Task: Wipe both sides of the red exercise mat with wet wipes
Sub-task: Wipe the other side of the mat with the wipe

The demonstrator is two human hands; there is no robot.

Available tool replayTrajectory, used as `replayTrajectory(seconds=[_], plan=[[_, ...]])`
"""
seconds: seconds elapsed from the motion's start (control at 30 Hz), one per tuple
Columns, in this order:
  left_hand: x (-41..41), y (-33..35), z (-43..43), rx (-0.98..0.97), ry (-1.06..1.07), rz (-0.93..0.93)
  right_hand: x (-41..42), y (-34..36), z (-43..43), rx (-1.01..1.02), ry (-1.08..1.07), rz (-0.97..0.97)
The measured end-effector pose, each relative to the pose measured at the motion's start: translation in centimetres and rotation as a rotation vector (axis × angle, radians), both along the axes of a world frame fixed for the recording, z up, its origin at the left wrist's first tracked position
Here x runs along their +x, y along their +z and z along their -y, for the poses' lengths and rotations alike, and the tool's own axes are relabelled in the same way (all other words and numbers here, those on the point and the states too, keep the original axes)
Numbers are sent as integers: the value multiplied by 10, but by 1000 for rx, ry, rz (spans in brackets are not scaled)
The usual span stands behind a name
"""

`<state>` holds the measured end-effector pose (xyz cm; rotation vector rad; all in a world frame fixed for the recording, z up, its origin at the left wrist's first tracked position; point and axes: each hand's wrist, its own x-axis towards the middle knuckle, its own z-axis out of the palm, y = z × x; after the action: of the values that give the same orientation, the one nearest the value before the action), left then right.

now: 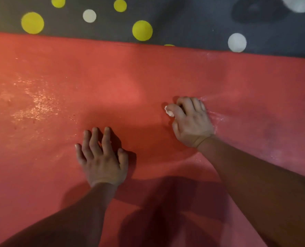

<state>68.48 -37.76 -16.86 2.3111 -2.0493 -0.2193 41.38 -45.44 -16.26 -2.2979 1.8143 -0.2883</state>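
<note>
The red exercise mat (pixel 130 72) lies flat and fills most of the view, its far edge running left to right near the top. My right hand (pixel 191 122) presses down on the mat right of centre, fingers curled over a crumpled white wet wipe (pixel 169 111) that peeks out by the thumb. Wet streaks shine on the mat just right of this hand. My left hand (pixel 101 157) rests flat on the mat with fingers spread and nothing in it.
Beyond the mat's far edge lies a dark grey carpet (pixel 183 20) with yellow and white dots. A shiny wet patch (pixel 34 104) glistens on the mat at the left. A dark blurred object (pixel 255 11) sits on the carpet at top right.
</note>
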Motion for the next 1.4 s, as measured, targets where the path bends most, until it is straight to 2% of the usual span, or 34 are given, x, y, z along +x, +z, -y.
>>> replayTrajectory(seconds=[0.17, 0.5, 0.77, 0.9, 0.97, 1.03, 1.1, 1.13, 1.17, 1.27, 1.4], plan=[[-2, -7, 3, -75, 1, 15, -2, -3, 4, -11, 10, -12], [0, -11, 3, -77, -54, 81, -3, -2, 7, 14, 20, -2], [0, -8, -3, -40, -52, 46, -5, -3, 4, -5, 63, 27], [1, -5, 0, -17, -51, -16, -20, 10, 19, 10, 172, 17], [3, -5, 1, -11, -45, -23, -39, 16, 36, -53, 79, -24], [2, -5, 1, 12, -47, -33, -57, 16, 43, -121, -192, -42], [1, -5, 1, -5, -53, -28, -54, 13, 37, -110, -487, 55], [1, -7, 1, -41, -58, -20, -40, 12, 29, -97, -552, 123], [2, -9, 1, -84, -61, -10, -20, 11, 18, -84, -553, 182], [5, -15, 1, -129, -73, -20, 47, 12, -43, 4, -358, 276], [5, -12, 7, -127, -42, -31, 88, 43, -114, 300, -149, 285]])
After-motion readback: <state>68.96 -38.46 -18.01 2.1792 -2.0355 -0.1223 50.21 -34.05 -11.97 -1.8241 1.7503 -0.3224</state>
